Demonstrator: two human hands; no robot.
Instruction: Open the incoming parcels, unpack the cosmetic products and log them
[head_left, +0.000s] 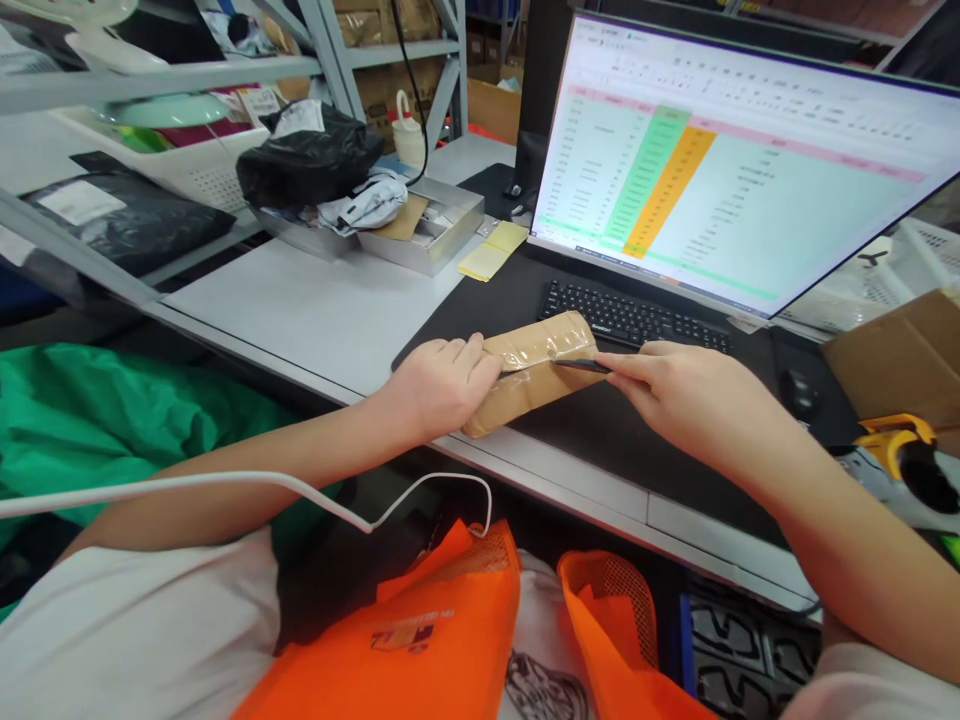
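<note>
Shelving is standing along the far left, and a pale desk point(315, 310) is stretching out in front of it, carrying everything else. On the far right a wide monitor point(750, 160) is showing a spreadsheet with green and orange columns. A black mat point(615, 420) is lying beneath it, and a keyboard point(630, 315) is sitting at the mat's far side. Below the near edge of the desk, orange bags point(442, 640) are gaping open.

Between the keyboard and the near edge, a brown parcel point(536, 375) wrapped in clear tape is lying on the mat, angled from near left to far right. The left hand point(439, 385) is closing around the parcel's left end, fingers curled over the top, and is pinning it to the desk. The right hand point(690, 400) is pinching a thin dark tool point(581, 366) between thumb and fingertips, and the tip is touching the tape on the parcel's upper right part. Whether it is a pen or a blade is not showing clearly.

Judging from this, the work on the parcel is only beginning: it is being held steady and the tool is meeting it, but the tape is looking whole, with no cut, lifted flap or mark showing.
</note>
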